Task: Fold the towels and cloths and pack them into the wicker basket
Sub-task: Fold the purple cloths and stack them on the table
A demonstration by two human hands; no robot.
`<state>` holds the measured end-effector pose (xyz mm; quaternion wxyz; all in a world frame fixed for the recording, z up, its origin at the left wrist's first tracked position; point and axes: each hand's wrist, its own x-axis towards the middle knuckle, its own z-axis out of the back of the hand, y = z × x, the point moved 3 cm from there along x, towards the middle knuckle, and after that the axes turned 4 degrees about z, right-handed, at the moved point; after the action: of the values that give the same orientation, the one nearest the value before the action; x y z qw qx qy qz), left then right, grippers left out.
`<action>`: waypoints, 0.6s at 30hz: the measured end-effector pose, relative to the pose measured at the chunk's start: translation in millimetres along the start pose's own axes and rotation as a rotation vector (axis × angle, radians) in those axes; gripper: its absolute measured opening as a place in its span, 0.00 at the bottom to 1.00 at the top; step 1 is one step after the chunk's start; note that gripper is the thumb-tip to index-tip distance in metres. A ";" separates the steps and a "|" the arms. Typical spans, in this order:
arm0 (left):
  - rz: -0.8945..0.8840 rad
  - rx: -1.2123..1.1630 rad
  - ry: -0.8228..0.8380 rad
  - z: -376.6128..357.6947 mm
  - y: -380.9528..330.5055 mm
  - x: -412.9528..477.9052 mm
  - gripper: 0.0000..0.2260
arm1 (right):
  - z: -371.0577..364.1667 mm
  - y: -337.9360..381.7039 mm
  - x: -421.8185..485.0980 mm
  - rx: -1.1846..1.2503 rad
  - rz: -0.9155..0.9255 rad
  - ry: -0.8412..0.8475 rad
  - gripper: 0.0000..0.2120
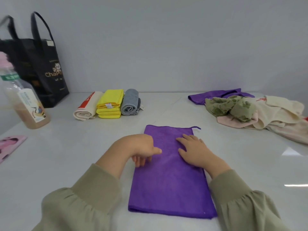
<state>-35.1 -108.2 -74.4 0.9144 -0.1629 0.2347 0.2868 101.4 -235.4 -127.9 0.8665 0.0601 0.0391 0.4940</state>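
Note:
A purple cloth (pixel 168 185), folded into a long strip, lies flat on the white table in front of me. My right hand (pixel 194 150) rests flat on its upper right part, fingers straight. My left hand (pixel 143 147) sits at the cloth's left edge, wrist bent, fingers curled downward and touching the edge; whether they pinch it I cannot tell. Three folded or rolled cloths stand in a row further back: cream with red (pixel 87 108), yellow (pixel 110 104), grey (pixel 130 104). No wicker basket is in view.
A heap of unfolded cloths (pixel 256 112), with another purple cloth (pixel 216 95) behind it, lies at the back right. A black tote bag (pixel 41 70) stands at the back left, a bottle (pixel 25 104) before it, and a pink booklet (pixel 10 145) at the left edge.

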 end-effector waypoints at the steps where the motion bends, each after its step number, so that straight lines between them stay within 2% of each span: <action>1: -0.036 0.032 -0.193 4.2 2.8 8.5 0.18 | 2.9 -1.2 2.0 0.032 0.019 0.043 0.25; 2: -0.074 0.068 -0.398 6.8 4.1 16.4 0.15 | 5.5 -2.2 4.7 0.057 0.026 0.073 0.26; 3: -0.121 0.071 -0.534 5.3 4.3 24.7 0.14 | 6.9 -1.5 8.2 0.068 0.033 0.092 0.27; 4: -0.173 0.059 -0.596 0.7 2.5 32.5 0.16 | 6.4 0.7 11.4 0.070 0.042 0.099 0.27; 6: -0.211 0.069 -0.598 -10.8 -0.1 47.7 0.21 | 0.8 8.0 16.5 0.055 0.057 0.082 0.27; 9: -0.122 0.099 -0.512 -28.9 4.7 66.4 0.24 | -11.8 11.3 19.4 -0.042 0.056 0.056 0.28; 12: -0.067 0.074 -0.442 -35.9 14.7 75.5 0.26 | -14.5 -0.7 19.7 -0.049 -0.022 0.079 0.29; 18: -0.018 0.037 -0.435 -35.3 23.4 76.0 0.28 | -11.7 -27.4 18.2 -0.003 -0.176 0.072 0.31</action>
<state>-5.8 -71.1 -147.4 0.9489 -0.0822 0.0357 0.3025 132.5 -232.8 -143.5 0.9047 0.0374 0.0749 0.4178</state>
